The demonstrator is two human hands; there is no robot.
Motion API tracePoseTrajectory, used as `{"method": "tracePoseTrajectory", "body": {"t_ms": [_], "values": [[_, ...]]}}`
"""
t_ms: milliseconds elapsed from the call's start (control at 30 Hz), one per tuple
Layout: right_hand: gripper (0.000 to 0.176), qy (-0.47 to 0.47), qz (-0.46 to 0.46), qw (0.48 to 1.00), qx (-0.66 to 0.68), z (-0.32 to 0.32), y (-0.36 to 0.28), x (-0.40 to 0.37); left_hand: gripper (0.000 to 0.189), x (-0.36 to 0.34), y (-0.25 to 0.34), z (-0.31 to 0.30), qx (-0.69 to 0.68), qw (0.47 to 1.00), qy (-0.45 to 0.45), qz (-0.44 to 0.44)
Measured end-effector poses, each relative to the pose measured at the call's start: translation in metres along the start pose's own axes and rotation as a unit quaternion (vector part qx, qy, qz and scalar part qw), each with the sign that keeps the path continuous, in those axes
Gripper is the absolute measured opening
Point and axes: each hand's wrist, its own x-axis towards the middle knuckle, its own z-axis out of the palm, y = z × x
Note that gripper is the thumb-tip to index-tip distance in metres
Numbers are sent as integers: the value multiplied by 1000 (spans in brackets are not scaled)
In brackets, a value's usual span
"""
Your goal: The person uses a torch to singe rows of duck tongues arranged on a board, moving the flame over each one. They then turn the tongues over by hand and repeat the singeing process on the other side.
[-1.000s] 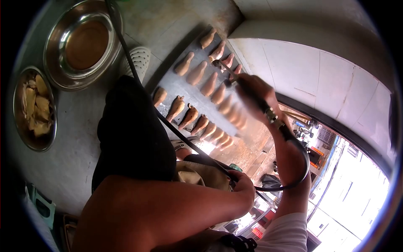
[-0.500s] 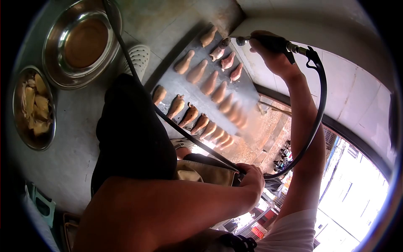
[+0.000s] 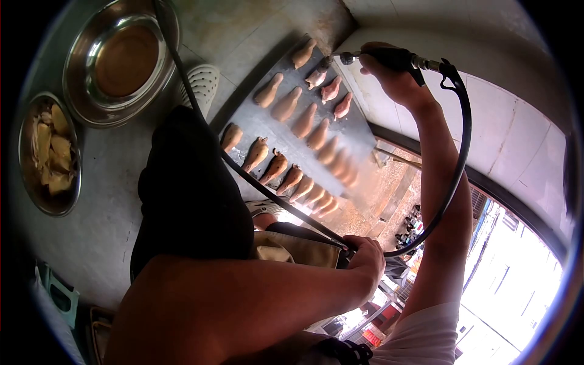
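Observation:
Rows of raw poultry legs point(image 3: 284, 104) lie on a grey metal sheet point(image 3: 255, 121); the nearer row has darker, browned skin. Above the sheet's far edge, my right hand point(image 3: 398, 82) is closed around the black handle of a torch-like tool point(image 3: 392, 59). Its metal nozzle point(image 3: 328, 61) is close to the pinkish legs at the top. A black hose point(image 3: 467, 121) loops from the tool down to my left hand point(image 3: 366, 252), whose fingers are wrapped round it. The hose then crosses over the sheet toward the upper left. No flame can be made out.
A large steel basin point(image 3: 76, 76) with brownish contents and an oval steel bowl point(image 3: 74, 182) of yellowish pieces stand on the floor at left. My black-clad knee point(image 3: 188, 188) and light shoes point(image 3: 202, 86) are beside the sheet. A tiled wall point(image 3: 493, 115) rises at right; a green stool point(image 3: 61, 295) is lower left.
The tool and my right hand have shifted very slightly left. My left hand stays on the hose, and the poultry legs lie as before.

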Motion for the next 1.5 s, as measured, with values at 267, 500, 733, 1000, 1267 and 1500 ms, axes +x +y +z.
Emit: {"method": "tracePoseTrajectory", "body": {"t_ms": [267, 500, 733, 1000, 1267, 1500], "values": [[25, 15, -25, 998, -56, -2, 4, -7, 47, 1, 0, -1, 0, 1000, -5, -4], [24, 15, -51, 996, -72, -4, 5, -10, 37, -4, -2, -1, -3, 1000, 2, 9], [23, 37, -69, 995, -64, -1, 13, -4, 52, -3, -4, -5, -5, 1000, -22, 11], [24, 35, -40, 998, -36, 2, 15, 0, 36, -5, -3, -1, 16, 1000, 11, 5], [23, 38, -17, 999, -12, 4, 13, -4, 35, -4, -2, 4, 10, 1000, 15, 14], [20, 92, -70, 992, -49, 33, -27, -70, 34, 5, 8, 28, 3, 989, -114, 94]]}}
